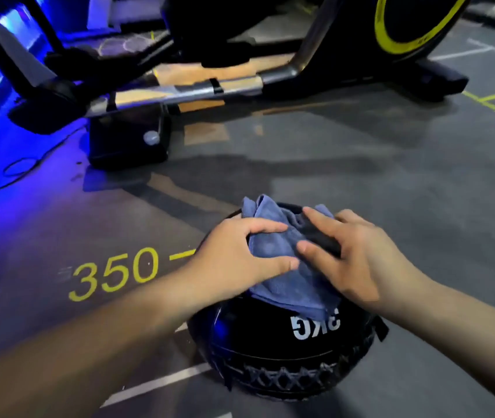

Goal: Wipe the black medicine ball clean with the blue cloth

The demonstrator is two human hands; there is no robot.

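Floor (361, 182): grey, painted lines, washed blue at far left. One machine (186, 92) across the top, cut off by the frame, type hard to call. One yellow-ringed wheel (415, 16) on it, upper part out of shot. One black box (128, 146) under its rail. One thin cable (20, 173) looping on the floor left of that.

One ball (270, 345), black, on the floor at bottom centre, just right of the yellow "350" (113, 273). Top hidden under the cloth (294, 291) and both hands, far side out of sight. White weight mark (315, 325) upside down, digit part-covered by the cloth and not safely readable, "KG" clear. Laced seam along the near side.

Two bare forearms in from the bottom corners, elbows cut off. Left hand (234, 260) on the ball's top-left, thumb and forefinger curled round a bunch of the cloth, gripping it. Other fingers hidden behind. Right hand (364, 260) on the top-right, fingers fairly straight and spread, tips pressing on cloth and ball, gripping nothing. Outer fingers hidden.

One cloth, blue, crumpled, draped over the ball's crown between the two hands. Near edge hanging onto the weight mark, far corner sticking up past the ball's top.
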